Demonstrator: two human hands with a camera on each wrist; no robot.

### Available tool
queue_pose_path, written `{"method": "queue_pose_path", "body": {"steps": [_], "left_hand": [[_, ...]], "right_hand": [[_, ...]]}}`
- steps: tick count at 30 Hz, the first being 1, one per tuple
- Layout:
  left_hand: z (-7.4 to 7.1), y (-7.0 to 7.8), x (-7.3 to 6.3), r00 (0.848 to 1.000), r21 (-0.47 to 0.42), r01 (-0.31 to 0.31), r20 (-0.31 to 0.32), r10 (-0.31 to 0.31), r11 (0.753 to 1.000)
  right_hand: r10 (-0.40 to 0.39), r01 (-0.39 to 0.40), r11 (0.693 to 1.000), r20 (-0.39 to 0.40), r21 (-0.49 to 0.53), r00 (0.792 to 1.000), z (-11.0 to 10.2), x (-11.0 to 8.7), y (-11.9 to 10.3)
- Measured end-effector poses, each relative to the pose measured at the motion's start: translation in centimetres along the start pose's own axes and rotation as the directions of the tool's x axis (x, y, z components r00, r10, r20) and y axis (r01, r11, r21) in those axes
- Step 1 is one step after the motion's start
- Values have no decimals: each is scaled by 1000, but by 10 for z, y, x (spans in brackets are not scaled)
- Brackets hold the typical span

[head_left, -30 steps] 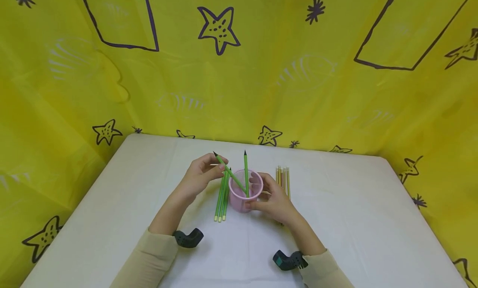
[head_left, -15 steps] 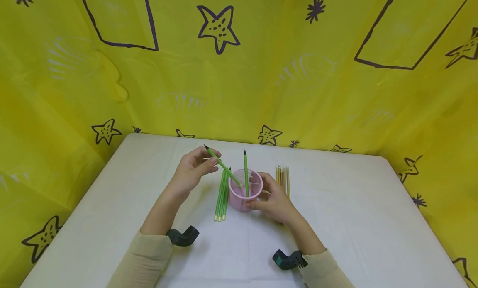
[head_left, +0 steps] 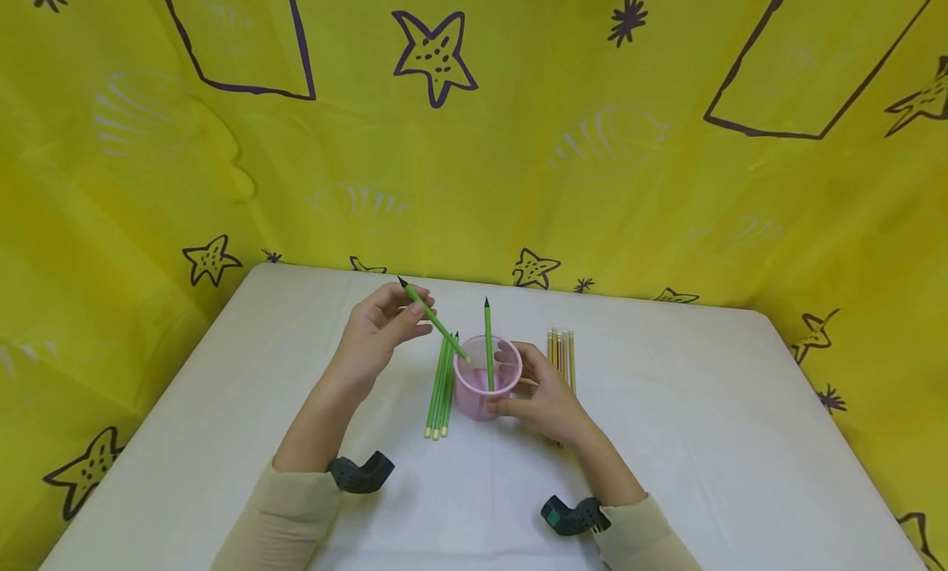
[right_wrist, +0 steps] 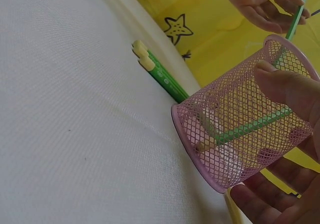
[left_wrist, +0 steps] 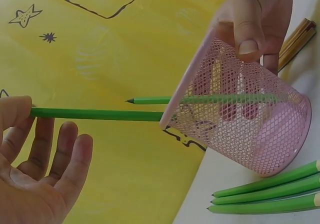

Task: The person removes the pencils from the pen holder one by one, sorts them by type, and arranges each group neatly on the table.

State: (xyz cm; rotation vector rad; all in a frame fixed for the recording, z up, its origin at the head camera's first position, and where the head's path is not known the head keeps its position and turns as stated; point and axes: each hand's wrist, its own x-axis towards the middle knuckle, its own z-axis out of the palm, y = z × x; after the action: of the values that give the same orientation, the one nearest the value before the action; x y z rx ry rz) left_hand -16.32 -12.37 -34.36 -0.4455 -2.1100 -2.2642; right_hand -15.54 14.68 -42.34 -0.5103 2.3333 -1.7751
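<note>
My left hand (head_left: pixel 370 341) pinches a green pencil (left_wrist: pixel 100 114) near its dark pointed end, between thumb and fingertips. The pencil slants down to the right, its eraser end just inside the mouth of a pink mesh pencil cup (left_wrist: pixel 235 134). Around the cup's right side, my right hand (head_left: pixel 548 400) holds it with thumb in front and fingers behind. Inside the cup stands a second green pencil (head_left: pixel 487 332), point up. Three more green pencils (head_left: pixel 439 402) lie side by side on the table, left of the cup.
Several yellowish pencils (head_left: pixel 564 353) lie in a bunch right of the cup, partly behind the right hand. A white cloth covers the table (head_left: pixel 704 439). Behind its far edge hangs a yellow curtain (head_left: pixel 504 168) with starfish drawings.
The left hand has moved left and away from me, drawing its pencil up so that the eraser end rises from deeper in the cup to near its rim. The right hand stays put.
</note>
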Motion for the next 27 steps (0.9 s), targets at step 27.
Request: {"method": "queue_pose_path", "body": {"steps": [27], "left_hand": [[-6,7,-2,995,-62,-11,-95,5,998]], "right_hand": [[9,-8,1000,-2,17,1000,1,-1,-4]]}}
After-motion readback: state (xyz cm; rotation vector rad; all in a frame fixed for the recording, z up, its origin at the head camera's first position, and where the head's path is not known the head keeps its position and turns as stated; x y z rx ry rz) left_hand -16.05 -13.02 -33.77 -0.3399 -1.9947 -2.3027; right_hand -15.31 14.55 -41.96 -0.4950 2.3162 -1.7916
